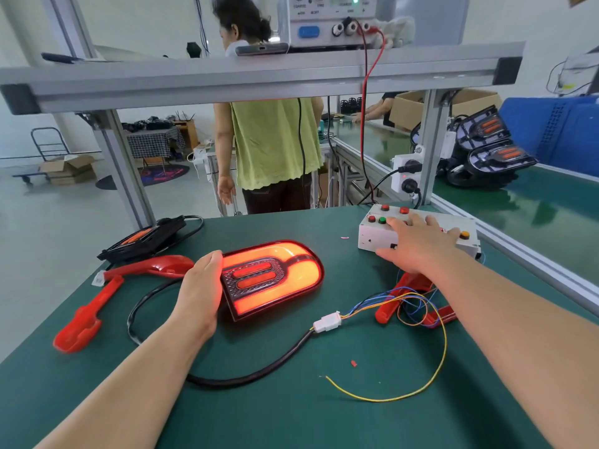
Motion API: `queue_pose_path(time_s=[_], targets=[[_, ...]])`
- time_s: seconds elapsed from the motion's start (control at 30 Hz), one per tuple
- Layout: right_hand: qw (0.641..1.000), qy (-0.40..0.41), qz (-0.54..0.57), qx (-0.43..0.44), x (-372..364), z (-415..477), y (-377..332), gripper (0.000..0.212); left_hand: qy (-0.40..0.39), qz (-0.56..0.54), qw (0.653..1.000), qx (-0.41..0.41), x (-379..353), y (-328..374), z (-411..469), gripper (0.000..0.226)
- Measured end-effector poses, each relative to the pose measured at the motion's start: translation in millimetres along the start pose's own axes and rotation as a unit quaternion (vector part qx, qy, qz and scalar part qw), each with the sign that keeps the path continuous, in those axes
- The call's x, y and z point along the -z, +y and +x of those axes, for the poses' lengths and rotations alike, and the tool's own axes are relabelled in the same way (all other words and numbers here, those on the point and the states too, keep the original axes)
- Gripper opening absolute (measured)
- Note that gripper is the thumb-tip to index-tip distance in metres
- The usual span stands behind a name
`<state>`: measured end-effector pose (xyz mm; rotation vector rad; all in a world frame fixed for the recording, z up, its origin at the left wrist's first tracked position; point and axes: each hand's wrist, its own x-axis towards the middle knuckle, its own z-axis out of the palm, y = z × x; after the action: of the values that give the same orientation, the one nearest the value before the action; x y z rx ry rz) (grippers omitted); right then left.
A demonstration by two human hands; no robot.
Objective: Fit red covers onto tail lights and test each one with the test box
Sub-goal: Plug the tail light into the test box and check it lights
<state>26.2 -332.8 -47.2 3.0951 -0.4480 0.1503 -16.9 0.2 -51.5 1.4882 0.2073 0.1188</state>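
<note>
On the green counter [291, 419] a black cable [259, 374] ends in a white plug [327, 321]. The left hand [201, 286] curls its fingers round the left end of the glowing tail light [275, 277] at mid-counter. Farther right, the right hand [418, 244] lays straight, spread fingers on the test box [372, 234].

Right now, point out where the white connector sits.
In the head view the white connector lies on the green mat just right of centre, in front of the lit tail light, joining the black cable to the coloured wires.
</note>
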Motion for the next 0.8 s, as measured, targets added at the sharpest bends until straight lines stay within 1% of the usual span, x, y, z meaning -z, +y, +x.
queue_pose_path(time_s=[0.07, 0.23, 0.33, 0.43, 0.6, 0.67, 0.77, 0.8], targets=[[1.0, -0.006, 0.001, -0.004, 1.0, -0.3, -0.8, 0.077, -0.001, 0.0, 1.0, -0.004, 0.0, -0.5, 1.0, 0.016], [1.0, -0.015, -0.003, -0.007, 1.8, 0.3, -2.5, 0.078, -0.011, 0.009, 1.0, -0.008, 0.3, -0.8, 2.0, 0.018], [1.0, -0.019, -0.005, -0.007, 2.6, 0.4, -2.8, 0.08, -0.015, 0.015, 1.0, -0.007, 1.2, -1.8, 2.9, 0.022], [1.0, -0.018, -0.008, -0.002, 4.5, 1.7, -4.7, 0.078, -0.021, 0.034, 0.999, -0.002, 3.8, -2.7, 3.9, 0.034], [1.0, -0.025, 0.0, -0.005, 4.3, 0.3, -4.1, 0.08, -0.022, 0.037, 0.999, -0.005, 4.0, -4.6, 6.4, 0.037], [1.0, -0.023, 0.001, -0.004, 3.3, -1.3, -3.5, 0.081, -0.019, 0.031, 0.999, 0.0, 4.3, -5.3, 7.5, 0.035], [1.0, -0.015, -0.001, -0.004, 4.1, -3.3, -3.9, 0.079, -0.016, 0.013, 1.0, -0.008, 3.6, -6.2, 8.5, 0.018], [1.0, -0.016, 0.002, -0.005, 4.8, -3.1, -4.1, 0.079, -0.015, 0.01, 1.0, -0.011, 3.5, -6.7, 9.3, 0.016]])
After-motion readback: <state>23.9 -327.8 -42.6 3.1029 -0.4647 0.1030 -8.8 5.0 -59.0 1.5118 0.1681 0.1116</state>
